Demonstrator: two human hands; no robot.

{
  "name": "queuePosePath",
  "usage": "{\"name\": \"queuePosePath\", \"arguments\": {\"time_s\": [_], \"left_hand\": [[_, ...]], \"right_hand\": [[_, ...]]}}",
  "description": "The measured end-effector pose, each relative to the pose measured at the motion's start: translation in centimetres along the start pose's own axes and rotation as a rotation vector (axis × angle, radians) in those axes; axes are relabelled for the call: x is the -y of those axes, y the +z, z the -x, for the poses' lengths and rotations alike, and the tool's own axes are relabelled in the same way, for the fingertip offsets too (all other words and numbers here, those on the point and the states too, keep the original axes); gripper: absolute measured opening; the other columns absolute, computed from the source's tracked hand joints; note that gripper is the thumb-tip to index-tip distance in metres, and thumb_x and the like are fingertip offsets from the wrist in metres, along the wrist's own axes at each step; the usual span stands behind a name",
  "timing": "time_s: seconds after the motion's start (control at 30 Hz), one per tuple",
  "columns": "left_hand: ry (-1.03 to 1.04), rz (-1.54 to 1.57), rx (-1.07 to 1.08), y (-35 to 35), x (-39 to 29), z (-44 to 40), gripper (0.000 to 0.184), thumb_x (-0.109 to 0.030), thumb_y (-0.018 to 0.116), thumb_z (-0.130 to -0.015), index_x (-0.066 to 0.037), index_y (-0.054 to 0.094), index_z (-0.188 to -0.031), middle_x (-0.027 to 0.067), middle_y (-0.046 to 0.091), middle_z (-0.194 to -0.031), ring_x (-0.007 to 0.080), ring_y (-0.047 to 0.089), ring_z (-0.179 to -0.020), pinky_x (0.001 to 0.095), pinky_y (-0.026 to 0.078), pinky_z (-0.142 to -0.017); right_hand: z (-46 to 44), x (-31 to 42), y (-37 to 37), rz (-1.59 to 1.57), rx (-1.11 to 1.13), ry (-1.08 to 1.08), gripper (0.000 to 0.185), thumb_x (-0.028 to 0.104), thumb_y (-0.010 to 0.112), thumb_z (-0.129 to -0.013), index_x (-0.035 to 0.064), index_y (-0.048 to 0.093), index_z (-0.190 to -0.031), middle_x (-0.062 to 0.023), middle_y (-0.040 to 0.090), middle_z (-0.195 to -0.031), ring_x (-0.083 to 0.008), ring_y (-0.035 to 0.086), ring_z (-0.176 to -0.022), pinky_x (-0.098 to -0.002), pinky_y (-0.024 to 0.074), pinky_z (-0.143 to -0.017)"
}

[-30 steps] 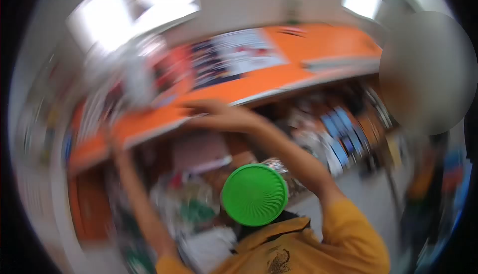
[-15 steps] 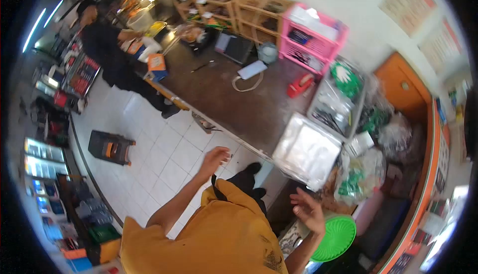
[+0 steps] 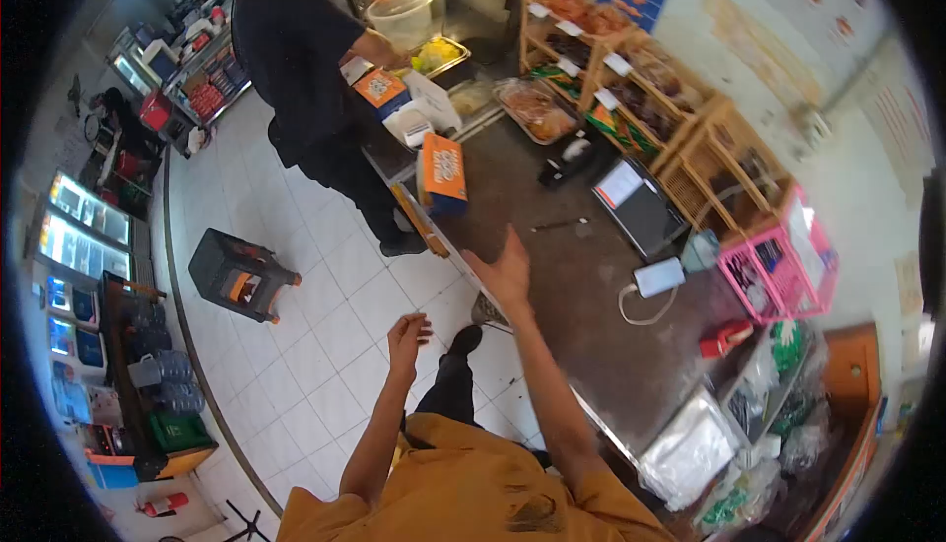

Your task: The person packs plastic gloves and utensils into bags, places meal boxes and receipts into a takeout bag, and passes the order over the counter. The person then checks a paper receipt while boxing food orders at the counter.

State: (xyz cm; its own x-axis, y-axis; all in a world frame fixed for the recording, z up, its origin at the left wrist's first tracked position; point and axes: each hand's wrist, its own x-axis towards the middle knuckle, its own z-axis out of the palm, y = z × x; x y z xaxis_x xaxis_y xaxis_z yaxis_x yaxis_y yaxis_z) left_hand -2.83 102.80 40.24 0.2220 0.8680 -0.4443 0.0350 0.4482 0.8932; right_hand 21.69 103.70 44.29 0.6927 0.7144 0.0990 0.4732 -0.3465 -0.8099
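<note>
My right hand (image 3: pixel 505 271) reaches forward over the near edge of the brown counter (image 3: pixel 562 296), its fingers stretched out and holding nothing. Beyond its fingertips stands an orange and blue carton (image 3: pixel 443 172) on the counter, apart from the hand. Lower and to the left, my left hand (image 3: pixel 407 343) hangs in the air over the tiled floor. Its fingers are loosely bent with gaps between them, and I see nothing in it. Right of my right hand, a dark pen-like item (image 3: pixel 562 224) lies on the counter.
A co-worker in black (image 3: pixel 301 69) stands at the counter's far left, near an open white box (image 3: pixel 424 113). A black stool (image 3: pixel 239 276) is on the floor. A tablet-like device (image 3: pixel 641 205), pink rack (image 3: pixel 778 256), red stapler-like item (image 3: pixel 726 339) and plastic sheets (image 3: pixel 690 448) line the right.
My view has swung left and forward along the counter. My right hand has moved from beside the green lid to over the counter's edge, near the carton. My left hand stays raised.
</note>
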Motion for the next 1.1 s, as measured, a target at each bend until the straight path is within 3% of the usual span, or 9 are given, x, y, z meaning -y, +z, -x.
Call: {"name": "queuePosePath", "arguments": {"time_s": [0.13, 0.23, 0.33, 0.43, 0.57, 0.63, 0.77, 0.97, 1.1], "left_hand": [[0.068, 0.012, -0.030, 0.2, -6.5, -10.9, 0.021, -0.017, 0.057, -0.094, -0.004, 0.066, -0.108, 0.0071, 0.068, -0.093, 0.0143, 0.064, -0.079, 0.0267, 0.049, -0.069], [0.083, 0.002, 0.056, 1.5, -10.0, -17.0, 0.024, -0.020, 0.057, -0.095, -0.003, 0.065, -0.110, 0.0072, 0.068, -0.093, 0.0135, 0.063, -0.080, 0.0266, 0.049, -0.068], [0.065, 0.001, 0.078, 1.7, -8.9, -24.1, 0.025, -0.021, 0.057, -0.096, -0.004, 0.064, -0.113, 0.0069, 0.068, -0.097, 0.0127, 0.062, -0.082, 0.0267, 0.048, -0.069], [0.125, -0.080, 0.067, 2.6, -7.2, -30.5, 0.038, -0.021, 0.063, -0.092, -0.003, 0.058, -0.125, 0.0109, 0.065, -0.112, 0.0163, 0.063, -0.090, 0.0301, 0.050, -0.074], [0.350, -0.365, 0.058, 6.2, -6.3, -36.0, 0.057, -0.021, 0.069, -0.086, -0.002, 0.049, -0.137, 0.0161, 0.062, -0.125, 0.0247, 0.064, -0.100, 0.0346, 0.052, -0.084], [0.334, -0.384, 0.214, 7.9, -6.7, -35.7, 0.063, -0.020, 0.070, -0.084, -0.001, 0.047, -0.139, 0.0180, 0.060, -0.129, 0.0283, 0.064, -0.105, 0.0361, 0.051, -0.089], [0.287, -0.645, 0.711, 10.8, 0.0, -32.0, 0.035, -0.020, 0.069, -0.085, -0.002, 0.067, -0.115, 0.0159, 0.071, -0.107, 0.0253, 0.068, -0.098, 0.0379, 0.052, -0.088], [0.360, -0.489, 0.651, 14.6, 5.7, -19.1, 0.041, -0.020, 0.073, -0.084, -0.002, 0.065, -0.121, 0.0156, 0.072, -0.100, 0.0216, 0.072, -0.086, 0.0338, 0.056, -0.076], [0.059, -0.389, 0.795, 14.1, 5.4, -16.5, 0.050, -0.020, 0.072, -0.087, -0.001, 0.056, -0.130, 0.0148, 0.068, -0.114, 0.0226, 0.068, -0.096, 0.0334, 0.055, -0.082]], "right_hand": [[-10.4, 8.0, 10.9, 0.252, 0.128, 0.214, 0.102, 0.042, 0.080, -0.074, 0.0046, 0.023, -0.151, -0.0286, 0.032, -0.148, -0.0463, 0.030, -0.136, -0.0517, 0.0324, -0.109], [-14.5, 5.8, 15.4, 0.435, -0.012, 0.216, 0.077, 0.036, 0.075, -0.079, 0.0047, 0.043, -0.142, -0.0254, 0.054, -0.131, -0.0412, 0.050, -0.122, -0.0468, 0.0426, -0.100], [-15.6, 1.2, 13.0, -0.108, 0.067, 0.206, 0.048, 0.026, 0.071, -0.084, 0.0027, 0.061, -0.125, -0.0191, 0.069, -0.105, -0.0315, 0.066, -0.099, -0.0439, 0.0495, -0.089], [-16.5, -1.7, 9.2, -0.150, 0.095, 0.363, 0.029, 0.019, 0.067, -0.086, 0.0015, 0.070, -0.108, -0.0166, 0.071, -0.086, -0.0288, 0.070, -0.080, -0.0402, 0.0523, -0.078], [-15.7, -7.2, 3.8, 0.045, 0.318, 0.315, 0.029, 0.018, 0.067, -0.085, 0.0037, 0.070, -0.111, -0.0157, 0.072, -0.089, -0.0240, 0.067, -0.081, -0.0380, 0.0507, -0.075], [-14.0, -9.3, 0.6, 0.048, 0.356, 0.270, 0.030, 0.019, 0.068, -0.086, 0.0017, 0.070, -0.110, -0.0127, 0.071, -0.084, -0.0145, 0.063, -0.075, -0.0338, 0.0488, -0.067], [-9.8, -9.4, -6.0, 0.192, 0.138, 0.328, 0.025, 0.017, 0.070, -0.084, 0.0031, 0.072, -0.105, -0.0096, 0.069, -0.079, -0.0140, 0.059, -0.072, -0.0339, 0.0476, -0.065], [-0.4, -12.9, -9.4, 0.145, -0.403, 0.438, 0.029, 0.014, 0.071, -0.084, 0.0003, 0.069, -0.110, -0.0116, 0.070, -0.087, -0.0152, 0.063, -0.076, -0.0306, 0.0495, -0.069], [5.2, -17.6, -9.2, 0.007, -0.633, 0.382, 0.046, 0.021, 0.074, -0.085, -0.0018, 0.061, -0.122, -0.0141, 0.070, -0.100, -0.0184, 0.066, -0.086, -0.0313, 0.0523, -0.075]]}}
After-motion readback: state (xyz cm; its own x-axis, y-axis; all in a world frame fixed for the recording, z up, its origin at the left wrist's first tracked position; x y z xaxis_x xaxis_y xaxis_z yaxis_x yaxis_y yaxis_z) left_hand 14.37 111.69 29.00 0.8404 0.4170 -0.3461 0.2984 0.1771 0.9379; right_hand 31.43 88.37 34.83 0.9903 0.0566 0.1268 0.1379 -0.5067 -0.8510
